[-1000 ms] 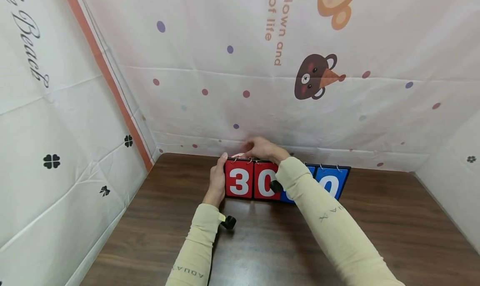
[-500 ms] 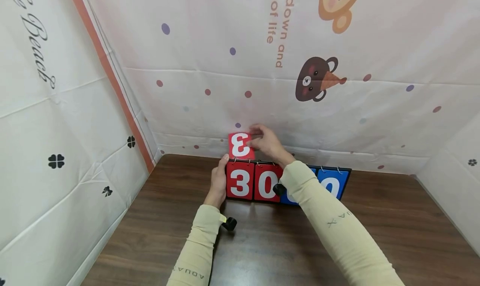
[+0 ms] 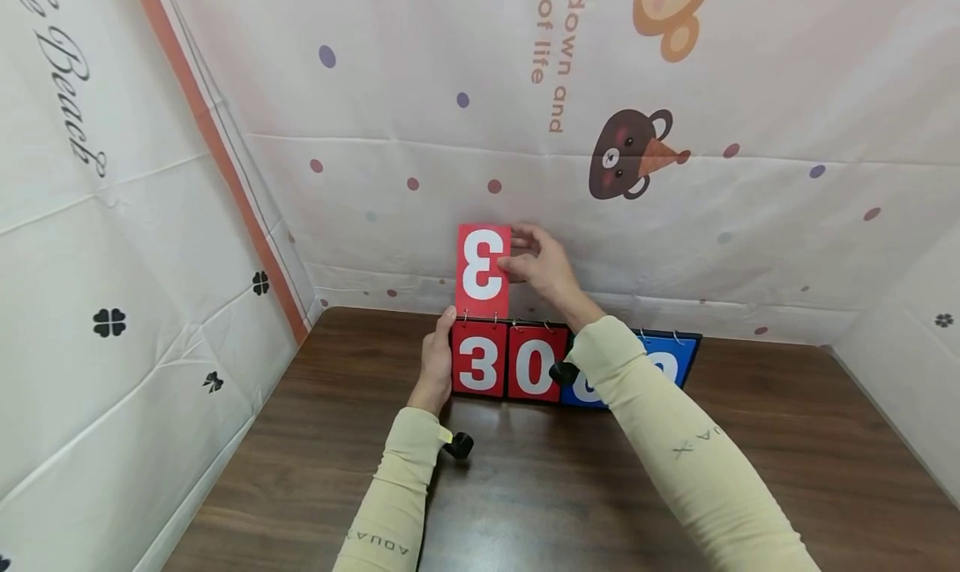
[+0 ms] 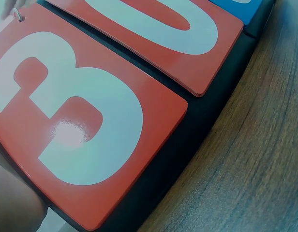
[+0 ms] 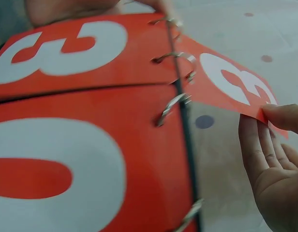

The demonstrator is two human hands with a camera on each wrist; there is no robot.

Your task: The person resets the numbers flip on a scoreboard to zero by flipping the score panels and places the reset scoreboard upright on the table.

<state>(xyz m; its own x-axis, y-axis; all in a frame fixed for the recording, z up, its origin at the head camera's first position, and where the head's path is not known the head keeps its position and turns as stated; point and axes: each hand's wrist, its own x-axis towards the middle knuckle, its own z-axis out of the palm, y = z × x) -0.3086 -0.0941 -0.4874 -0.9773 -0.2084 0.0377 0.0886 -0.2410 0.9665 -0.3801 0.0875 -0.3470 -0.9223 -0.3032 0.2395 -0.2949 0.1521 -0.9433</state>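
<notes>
A flip scoreboard (image 3: 536,362) with red and blue number cards on metal rings stands tilted near the back of the table. Its front cards read a red 3 and a red 0, then blue cards partly covered by the right sleeve. My left hand (image 3: 433,363) grips the board's left edge, fingers mostly hidden behind it. Above the top edge, a red number card (image 3: 483,272) stands raised on its rings, its white 3 upside down. My right hand (image 3: 551,268) pinches that card's right side between thumb and fingers, as the right wrist view also shows (image 5: 279,159).
The brown wooden table (image 3: 330,455) extends in front of the board and to both sides. Just behind the board hangs a white patterned sheet (image 3: 390,213). Another white sheet (image 3: 105,372) borders the table on the left.
The red card has swung up from behind the board's top edge until it stands upright. My right hand has risen with it. My left hand has stayed on the board's left edge.
</notes>
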